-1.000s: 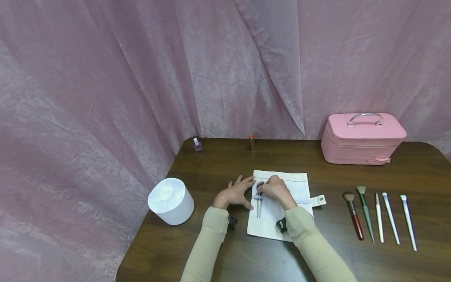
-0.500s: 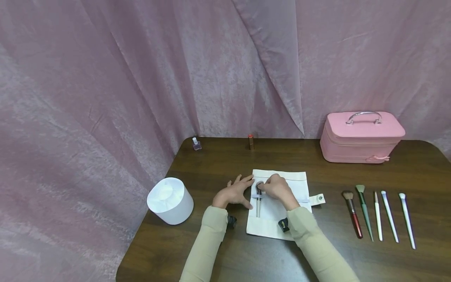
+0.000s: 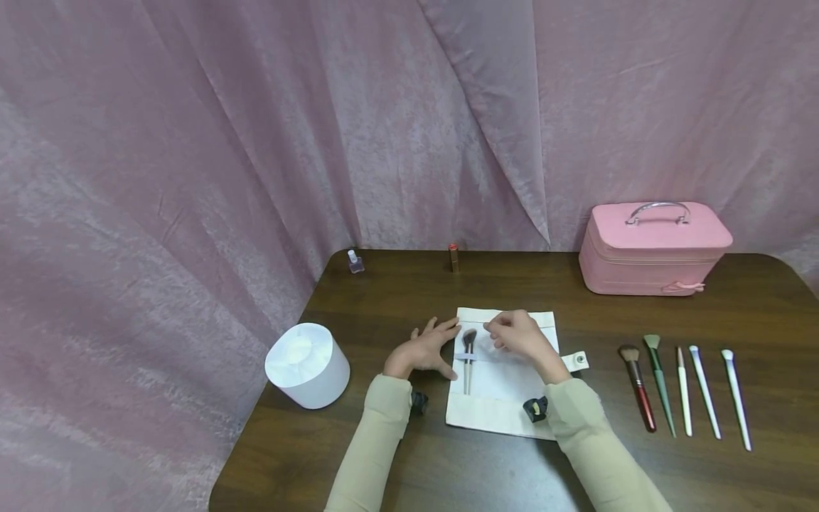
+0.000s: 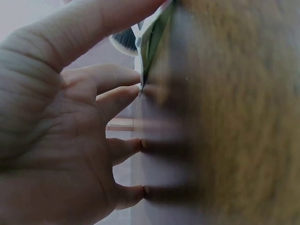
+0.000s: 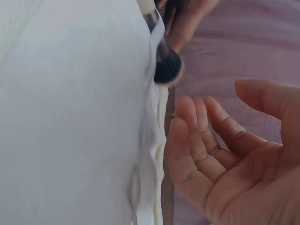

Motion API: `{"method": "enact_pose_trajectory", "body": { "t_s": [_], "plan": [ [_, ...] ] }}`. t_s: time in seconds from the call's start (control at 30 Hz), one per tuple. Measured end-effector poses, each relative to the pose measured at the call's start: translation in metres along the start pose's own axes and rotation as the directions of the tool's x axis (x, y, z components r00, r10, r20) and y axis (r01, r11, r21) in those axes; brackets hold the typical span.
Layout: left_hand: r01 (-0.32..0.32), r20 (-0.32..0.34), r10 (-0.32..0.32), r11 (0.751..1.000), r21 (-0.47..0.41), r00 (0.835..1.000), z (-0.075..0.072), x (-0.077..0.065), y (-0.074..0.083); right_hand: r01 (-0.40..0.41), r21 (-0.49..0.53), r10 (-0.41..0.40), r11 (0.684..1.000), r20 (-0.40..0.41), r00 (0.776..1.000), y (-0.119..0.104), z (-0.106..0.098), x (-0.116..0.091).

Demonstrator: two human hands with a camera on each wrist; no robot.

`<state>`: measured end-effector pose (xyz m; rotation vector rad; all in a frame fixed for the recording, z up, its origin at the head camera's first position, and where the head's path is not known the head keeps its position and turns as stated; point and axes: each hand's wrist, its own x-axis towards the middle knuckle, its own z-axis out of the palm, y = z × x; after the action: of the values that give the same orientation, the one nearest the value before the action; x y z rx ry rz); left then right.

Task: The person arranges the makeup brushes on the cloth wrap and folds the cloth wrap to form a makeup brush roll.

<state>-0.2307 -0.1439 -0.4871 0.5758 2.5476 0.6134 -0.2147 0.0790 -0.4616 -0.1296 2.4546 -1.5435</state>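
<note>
A white fabric brush roll (image 3: 505,414) lies unfolded on the table. A makeup brush (image 3: 469,352) with dark bristles and a pale handle rests on its left part, passing under an elastic band. My left hand (image 3: 424,353) is spread at the roll's left edge, fingertips and thumb touching the edge and tabletop. Over the upper middle of the roll hovers my right hand (image 3: 521,336), fingers loosely bent and holding nothing. In the right wrist view the brush head (image 5: 168,70) lies apart from the right hand (image 5: 234,154).
Several loose makeup brushes (image 3: 663,384) lie in a row at the right. Behind them stands a pink case (image 3: 655,250). A lipstick (image 3: 453,258) and a nail polish bottle (image 3: 355,262) stand at the back edge. A white round container (image 3: 308,365) is at the left.
My right hand has let go of the brush head and moved to the right, leaving the brush under the band. The left hand has stayed at the roll's edge.
</note>
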Motion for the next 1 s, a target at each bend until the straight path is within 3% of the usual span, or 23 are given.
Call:
{"method": "enact_pose_trajectory", "body": {
  "t_s": [0.13, 0.33, 0.57, 0.73, 1.0],
  "plan": [
    [-0.006, -0.001, 0.006, 1.0, 0.0, 1.0, 0.0, 0.001, -0.002, 0.008, 0.045, -0.007, 0.999, -0.018, 1.0, 0.003, -0.015, -0.004],
    [-0.003, 0.006, 0.003, 1.0, -0.007, 1.0, 0.001, 0.0, -0.003, -0.013, 0.027, 0.014, 1.0, -0.028, 1.0, 0.011, -0.037, -0.012],
    [-0.011, 0.007, 0.011, 1.0, -0.019, 1.0, 0.002, 0.001, -0.001, 0.01, -0.059, -0.014, 0.998, -0.07, 0.997, 0.019, -0.059, -0.023],
    [-0.022, 0.018, 0.022, 1.0, -0.019, 1.0, 0.003, 0.001, -0.002, -0.021, -0.109, 0.009, 0.994, -0.105, 0.994, 0.026, -0.074, -0.034],
    [-0.028, 0.016, 0.028, 0.999, -0.028, 0.999, 0.001, -0.001, -0.003, -0.01, -0.298, -0.046, 0.955, -0.179, 0.983, 0.03, -0.099, -0.053]
  ]
}}
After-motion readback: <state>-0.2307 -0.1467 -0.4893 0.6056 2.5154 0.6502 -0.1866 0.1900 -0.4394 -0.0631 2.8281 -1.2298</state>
